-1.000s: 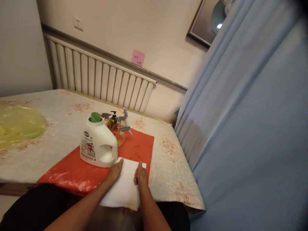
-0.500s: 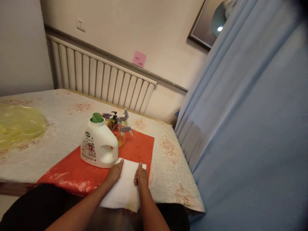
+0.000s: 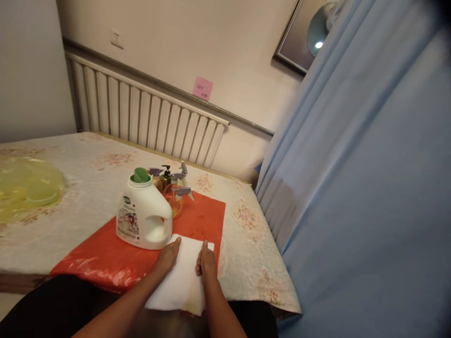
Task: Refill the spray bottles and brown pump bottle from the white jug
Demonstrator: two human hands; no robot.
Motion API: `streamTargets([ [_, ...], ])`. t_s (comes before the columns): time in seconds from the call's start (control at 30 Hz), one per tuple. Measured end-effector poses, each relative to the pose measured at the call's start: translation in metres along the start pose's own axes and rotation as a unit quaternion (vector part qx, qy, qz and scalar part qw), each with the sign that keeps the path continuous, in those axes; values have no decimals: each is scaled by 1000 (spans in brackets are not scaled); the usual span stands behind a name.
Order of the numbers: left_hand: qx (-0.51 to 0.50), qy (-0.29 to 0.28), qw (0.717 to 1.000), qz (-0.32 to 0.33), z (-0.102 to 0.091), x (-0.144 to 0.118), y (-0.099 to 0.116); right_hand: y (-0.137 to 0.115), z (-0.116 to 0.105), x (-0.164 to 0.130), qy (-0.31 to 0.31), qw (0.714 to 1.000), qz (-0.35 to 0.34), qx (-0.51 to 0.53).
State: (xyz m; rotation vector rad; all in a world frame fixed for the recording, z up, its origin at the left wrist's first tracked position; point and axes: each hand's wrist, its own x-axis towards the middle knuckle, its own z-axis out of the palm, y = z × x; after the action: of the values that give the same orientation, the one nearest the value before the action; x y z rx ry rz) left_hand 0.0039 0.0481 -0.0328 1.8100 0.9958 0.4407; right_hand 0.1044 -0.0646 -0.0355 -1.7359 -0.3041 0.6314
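A white cloth (image 3: 183,277) lies on the near edge of the table, partly over a red plastic sheet (image 3: 109,258) and hanging off the front. My left hand (image 3: 168,256) rests flat on its left side, fingers together. My right hand (image 3: 207,262) presses on its right side, fingers curled down. A white detergent jug (image 3: 143,217) with a green cap stands on the red sheet just left of my left hand. Behind it are several small spray bottles (image 3: 174,190) with amber liquid.
The table has a pale floral cover (image 3: 88,178). A yellow plastic bag (image 3: 26,188) lies at the far left. A slatted radiator cover (image 3: 141,117) runs along the wall with a pink note (image 3: 202,88) above. A blue curtain (image 3: 352,188) hangs close on the right.
Both hands stay on the cloth in the same place. Only the view has shifted slightly.
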Motion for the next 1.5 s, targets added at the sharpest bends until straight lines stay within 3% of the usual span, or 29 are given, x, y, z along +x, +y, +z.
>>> streamTargets([
  [0.27,-29,-31,999,25,3,-9,-4,3,-1,-2,-21,999,22,26],
  [0.57,-93,-151,984,-16,11,-5,-15,18,-4,-19,-41,995,-71,57],
  [0.77,-217,-281,935,18,8,-5,-5,13,-12,-24,-30,989,-98,110],
  [0.93,-325,-344,881,-5,8,4,-15,-23,-14,-25,10,986,-128,107],
  [1.07,-382,-369,847,-31,2,6,-22,-60,9,-10,-8,982,-185,32],
  [1.27,-452,-411,790,-52,-22,1,-13,-89,72,47,-41,968,-222,-110],
  [1.5,-415,-436,797,-49,-16,5,-20,-97,125,109,4,962,-220,-160],
])
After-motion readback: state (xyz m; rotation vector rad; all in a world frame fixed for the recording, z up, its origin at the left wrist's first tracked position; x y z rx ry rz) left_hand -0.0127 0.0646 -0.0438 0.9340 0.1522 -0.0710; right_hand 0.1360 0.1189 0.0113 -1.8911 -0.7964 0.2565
